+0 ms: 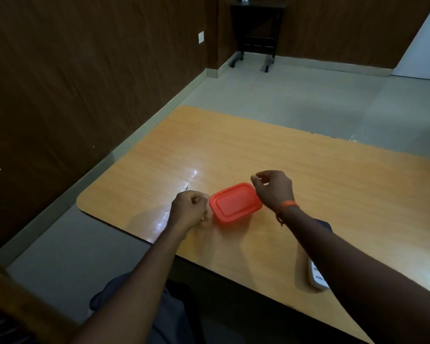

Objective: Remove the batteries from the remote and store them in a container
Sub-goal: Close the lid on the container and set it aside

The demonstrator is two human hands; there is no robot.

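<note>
The fingers (197,197) of the left hand (188,213) are being kept curled in like a small fist, and nothing is being shown inside them. This hand is being held just left of the orange box (235,204), in the middle of the frame; it cannot be told if the knuckles are touching the box's side.

The fingers (261,175) of the right hand (274,189) are being kept bent too, with the thumb tip brought up to the first finger. Nothing is being seen pinched there. This hand is being held over the far right corner of the box. An orange thread band (287,204) is being worn on that wrist.

The box is being kept flat on the wooden table (233,145), between the two hands, with its orange lid on top.

The white remote (318,278) is being left on the table at the lower right of the frame, and most of it is being hidden by the right arm. A dark thing (324,225) is being half hidden behind that arm as well; what it is cannot be told.

At the top of the frame, a dark stand (257,28) is being kept by the brown wall.
</note>
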